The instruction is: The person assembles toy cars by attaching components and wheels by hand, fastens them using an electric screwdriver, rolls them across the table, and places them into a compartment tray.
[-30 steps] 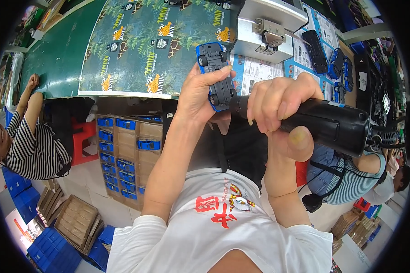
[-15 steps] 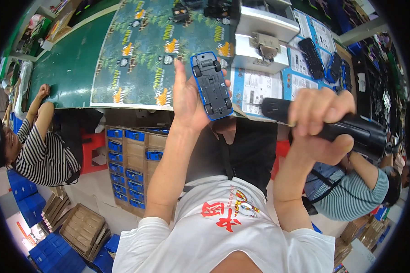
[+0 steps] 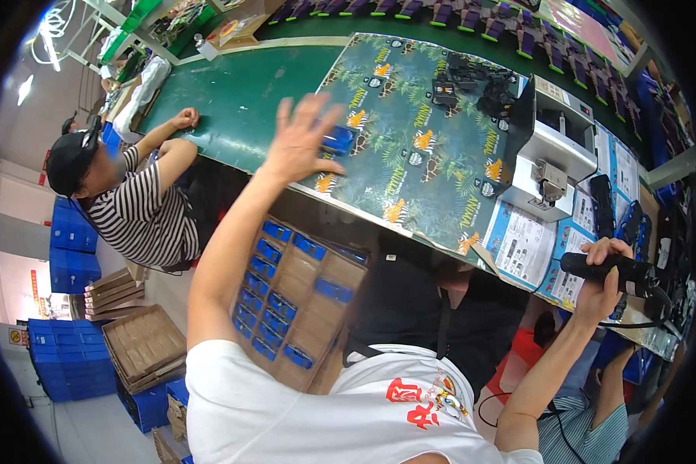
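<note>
Blue is one toy car (image 3: 339, 140) beside the spread left hand (image 3: 294, 148); right hand (image 3: 605, 267) wraps around one black tool (image 3: 578, 264).

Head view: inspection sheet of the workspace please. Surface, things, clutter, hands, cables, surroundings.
Surface: green table, patterned sheet over part of it.
Things: blue toy car at the sheet's left edge; black power driver.
Clutter: black parts heaped near silver machine.
Hands: left hand spread by the car, contact unclear; right hand gripping the driver.
Cables: dark cord near the driver's rear.
Surroundings: divided box with blue cars; blue crates; co-worker at left.
</note>
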{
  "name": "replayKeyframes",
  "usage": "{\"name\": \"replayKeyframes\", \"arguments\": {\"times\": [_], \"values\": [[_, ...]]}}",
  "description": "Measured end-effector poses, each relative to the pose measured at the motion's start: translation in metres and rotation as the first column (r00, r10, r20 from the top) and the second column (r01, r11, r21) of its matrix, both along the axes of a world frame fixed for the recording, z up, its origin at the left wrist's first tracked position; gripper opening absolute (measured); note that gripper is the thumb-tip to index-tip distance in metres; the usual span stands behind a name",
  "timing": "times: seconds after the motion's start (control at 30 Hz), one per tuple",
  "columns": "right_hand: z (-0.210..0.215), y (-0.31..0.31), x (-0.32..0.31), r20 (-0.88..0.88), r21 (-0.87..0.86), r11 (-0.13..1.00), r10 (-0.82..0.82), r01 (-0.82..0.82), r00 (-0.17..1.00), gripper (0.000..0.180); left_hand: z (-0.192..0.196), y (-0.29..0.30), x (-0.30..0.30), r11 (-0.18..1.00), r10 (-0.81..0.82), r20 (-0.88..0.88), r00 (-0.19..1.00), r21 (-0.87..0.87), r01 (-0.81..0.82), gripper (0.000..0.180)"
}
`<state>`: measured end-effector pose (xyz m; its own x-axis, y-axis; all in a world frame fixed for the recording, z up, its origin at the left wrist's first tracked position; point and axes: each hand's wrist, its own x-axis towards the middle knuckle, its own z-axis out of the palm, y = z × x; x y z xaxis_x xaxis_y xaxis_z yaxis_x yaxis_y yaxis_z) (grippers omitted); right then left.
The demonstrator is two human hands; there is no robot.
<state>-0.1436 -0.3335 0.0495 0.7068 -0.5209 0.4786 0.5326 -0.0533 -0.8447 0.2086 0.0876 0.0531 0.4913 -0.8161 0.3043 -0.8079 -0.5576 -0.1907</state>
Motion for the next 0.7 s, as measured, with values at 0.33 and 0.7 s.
{"name": "replayKeyframes", "arguments": {"times": [0.33,0.7], "values": [[0.007,-0.01,-0.015,-0.13,-0.007,0.996,-0.089,0.089,0.988,0.03,-0.052,-0.081,-0.152,0.698,-0.302,-0.178,0.937,-0.711,0.09,0.047],[0.042,0.025,-0.087,0.046,0.142,0.986,0.087,-0.092,0.995,0.024,-0.035,-0.382,-0.297,0.506,-0.714,-0.553,0.429,-0.831,-0.23,0.053]]}}
